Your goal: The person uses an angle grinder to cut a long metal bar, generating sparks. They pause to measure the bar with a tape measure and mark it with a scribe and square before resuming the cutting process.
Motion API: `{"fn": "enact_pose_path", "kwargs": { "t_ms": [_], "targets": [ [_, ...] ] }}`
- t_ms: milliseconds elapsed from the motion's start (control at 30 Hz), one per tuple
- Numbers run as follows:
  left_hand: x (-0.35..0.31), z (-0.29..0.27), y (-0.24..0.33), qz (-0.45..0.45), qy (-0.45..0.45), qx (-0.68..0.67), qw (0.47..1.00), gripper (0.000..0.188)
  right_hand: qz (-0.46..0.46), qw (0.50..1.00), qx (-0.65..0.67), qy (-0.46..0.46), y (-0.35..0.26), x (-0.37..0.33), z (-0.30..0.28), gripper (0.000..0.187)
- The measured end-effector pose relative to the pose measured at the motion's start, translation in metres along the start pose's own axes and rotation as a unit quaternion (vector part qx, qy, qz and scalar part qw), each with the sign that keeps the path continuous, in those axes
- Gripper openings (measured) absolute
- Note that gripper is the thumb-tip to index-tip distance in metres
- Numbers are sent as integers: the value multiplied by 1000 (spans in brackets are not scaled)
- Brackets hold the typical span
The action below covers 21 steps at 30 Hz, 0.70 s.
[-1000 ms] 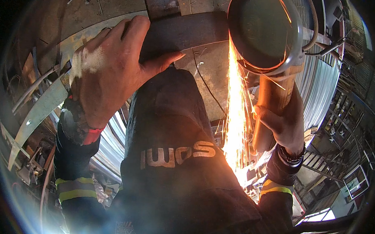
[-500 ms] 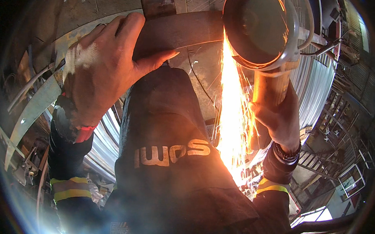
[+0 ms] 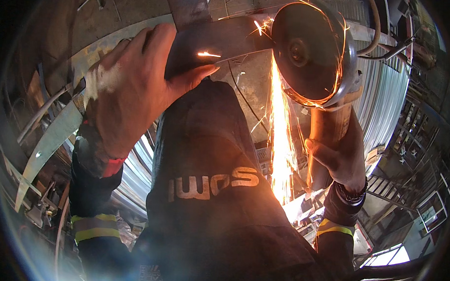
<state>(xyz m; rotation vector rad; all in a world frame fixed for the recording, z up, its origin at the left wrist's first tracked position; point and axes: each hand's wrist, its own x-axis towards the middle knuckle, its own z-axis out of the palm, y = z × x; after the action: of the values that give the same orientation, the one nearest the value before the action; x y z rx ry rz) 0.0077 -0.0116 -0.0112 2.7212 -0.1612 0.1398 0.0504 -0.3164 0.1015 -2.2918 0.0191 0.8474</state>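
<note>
My right hand is wrapped round the body of an angle grinder. The grinder's round disc meets the right end of a flat, dark metal bar. Sparks pour down from that contact, and a few glow at the disc's rim. My left hand is closed on the bar's left end, thumb along the lower edge and fingers over the top. Its fingertips are partly hidden behind the bar. Below the bar is my leg in dark cloth.
A curved flat metal strip arcs along the left. Another dark metal piece lies beyond the bar. Bundled pale metal lengths run at the right, near a cable. A small framed panel stands at the lower right.
The grinder's disc has shifted down in view and its face shows more fully. The spark stream has become narrower, and a bright streak now shows over the bar. Both hands keep their grips.
</note>
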Motion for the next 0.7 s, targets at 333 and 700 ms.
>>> {"fn": "enact_pose_path", "kwargs": {
  "t_ms": [333, 700],
  "targets": [
    [-1, -1, -1, 14, 6, 5, 1000, 58, -30, 999, 24, 6, -2, 17, 2, 75],
    [0, -4, 1, -11, -36, -11, 999, 58, -14, 999, -3, 29, 2, 20, 2, 74]
  ]
}}
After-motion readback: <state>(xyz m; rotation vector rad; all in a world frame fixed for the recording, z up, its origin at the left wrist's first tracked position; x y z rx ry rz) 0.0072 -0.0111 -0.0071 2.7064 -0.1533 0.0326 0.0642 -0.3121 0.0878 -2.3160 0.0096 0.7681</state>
